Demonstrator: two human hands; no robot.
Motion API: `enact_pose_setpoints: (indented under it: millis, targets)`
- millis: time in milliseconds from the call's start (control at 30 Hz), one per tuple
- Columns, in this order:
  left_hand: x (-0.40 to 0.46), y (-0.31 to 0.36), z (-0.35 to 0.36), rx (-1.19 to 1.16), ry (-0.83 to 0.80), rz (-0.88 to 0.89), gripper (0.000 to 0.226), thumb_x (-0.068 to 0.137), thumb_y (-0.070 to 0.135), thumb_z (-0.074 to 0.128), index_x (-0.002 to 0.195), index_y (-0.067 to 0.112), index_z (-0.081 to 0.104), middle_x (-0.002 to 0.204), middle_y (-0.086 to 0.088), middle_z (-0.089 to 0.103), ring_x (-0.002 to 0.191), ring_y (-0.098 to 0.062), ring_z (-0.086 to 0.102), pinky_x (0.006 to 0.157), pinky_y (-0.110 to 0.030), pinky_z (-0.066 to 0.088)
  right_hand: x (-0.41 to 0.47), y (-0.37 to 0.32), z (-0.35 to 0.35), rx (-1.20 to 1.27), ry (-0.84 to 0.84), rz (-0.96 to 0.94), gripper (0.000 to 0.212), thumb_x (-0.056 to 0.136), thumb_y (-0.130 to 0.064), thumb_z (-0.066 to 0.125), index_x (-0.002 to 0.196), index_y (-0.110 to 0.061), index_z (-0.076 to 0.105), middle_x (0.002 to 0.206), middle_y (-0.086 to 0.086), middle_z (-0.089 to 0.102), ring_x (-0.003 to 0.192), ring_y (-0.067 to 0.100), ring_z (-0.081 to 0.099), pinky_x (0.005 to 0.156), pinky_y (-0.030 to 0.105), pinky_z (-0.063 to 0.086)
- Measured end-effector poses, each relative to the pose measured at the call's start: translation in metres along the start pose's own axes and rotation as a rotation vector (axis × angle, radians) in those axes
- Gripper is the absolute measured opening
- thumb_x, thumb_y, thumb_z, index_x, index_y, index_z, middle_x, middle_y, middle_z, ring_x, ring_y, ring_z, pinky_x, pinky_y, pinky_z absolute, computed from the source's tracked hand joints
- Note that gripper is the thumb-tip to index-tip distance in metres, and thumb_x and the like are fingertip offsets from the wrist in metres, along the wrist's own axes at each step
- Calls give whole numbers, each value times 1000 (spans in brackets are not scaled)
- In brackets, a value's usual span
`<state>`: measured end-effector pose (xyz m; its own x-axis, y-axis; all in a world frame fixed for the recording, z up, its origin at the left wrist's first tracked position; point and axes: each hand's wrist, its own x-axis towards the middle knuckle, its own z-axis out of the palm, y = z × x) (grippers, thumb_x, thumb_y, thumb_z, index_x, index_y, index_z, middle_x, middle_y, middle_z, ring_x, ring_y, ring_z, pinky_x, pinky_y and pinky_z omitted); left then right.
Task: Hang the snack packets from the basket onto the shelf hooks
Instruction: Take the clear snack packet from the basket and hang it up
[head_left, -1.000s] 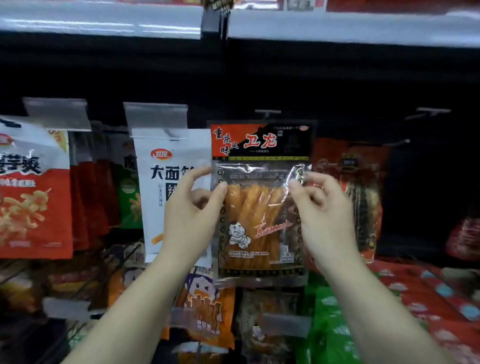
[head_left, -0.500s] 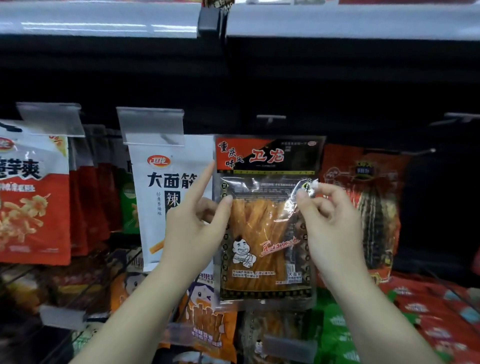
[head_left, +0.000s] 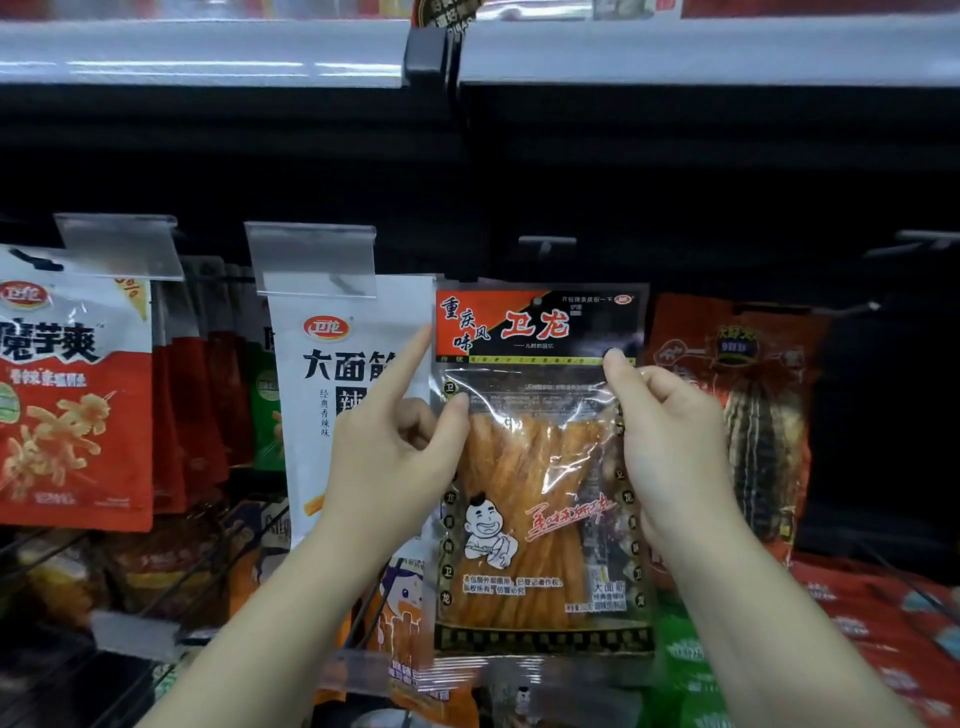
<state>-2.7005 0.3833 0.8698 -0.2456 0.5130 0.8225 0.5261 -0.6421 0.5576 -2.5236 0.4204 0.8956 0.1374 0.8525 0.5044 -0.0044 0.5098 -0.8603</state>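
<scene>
A clear snack packet with a red-and-black header and orange strips inside is held upright in front of the dark shelf back. My left hand pinches its left edge with thumb and curled fingers, the index finger pointing up along the header. My right hand pinches its upper right edge just under the header. A bare shelf hook juts out just above the packet's top. The basket is out of view.
A white packet hangs to the left under a clear price tag holder. Red packets hang further left, an orange-red one to the right. Another hook sticks out at far right. More packets lie on lower racks.
The packet and both hands sit lower relative to the hook, and the view has tilted slightly. My right thumb has slid up to the header's lower edge; my left index finger has straightened.
</scene>
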Motion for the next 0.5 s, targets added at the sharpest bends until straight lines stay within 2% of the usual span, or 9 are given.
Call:
enact_pose_setpoints:
  millis: [67,133,200,300,367,433,500]
  targets:
    - [5,-2,3,12,-9,-31,62,92,13,61,142,35,34,44,-5,43,42,-5,41,52,-10,38,6,0,2,-27,1,28,47,95,-36,55,60,-8,40,43,-6,31,44,18,36,57,21,46]
    - [14,-8,8,33,-51,-98,61,92,16,60,145,33,35,43,4,44,42,-3,42,51,-13,40,16,3,5,-52,-1,59,41,96,-36,54,64,-9,50,47,-3,38,43,14,35,47,15,43]
    - [25,-16,15,94,-117,-168,62,93,22,59,148,31,31,46,6,48,45,-5,45,50,-21,44,27,7,9,-97,-5,76,38,96,-37,53,73,-7,54,54,2,40,47,14,34,47,20,39]
    - [42,-28,25,328,-208,-194,63,95,34,54,150,28,25,51,3,55,45,-7,50,50,-32,52,44,18,15,-192,12,66,43,97,-38,51,64,-12,42,49,-4,32,47,15,32,54,27,35]
    - [51,-32,29,506,-251,-225,62,96,41,48,151,30,22,63,2,62,56,-12,59,58,-35,56,53,26,18,-256,24,42,47,97,-38,50,59,-15,37,48,-5,32,46,15,32,54,29,31]
    - [56,-36,32,605,-279,-266,63,97,43,46,151,35,16,78,2,60,68,-16,62,65,-38,58,57,30,18,-306,26,26,47,97,-41,49,59,-16,39,51,-5,37,48,14,35,53,28,28]
    - [53,-41,30,565,-305,-250,67,96,37,50,152,34,14,90,4,61,77,-17,63,73,-39,58,54,32,18,-346,40,11,37,96,-45,49,73,-17,50,62,-5,48,57,11,45,53,27,31]
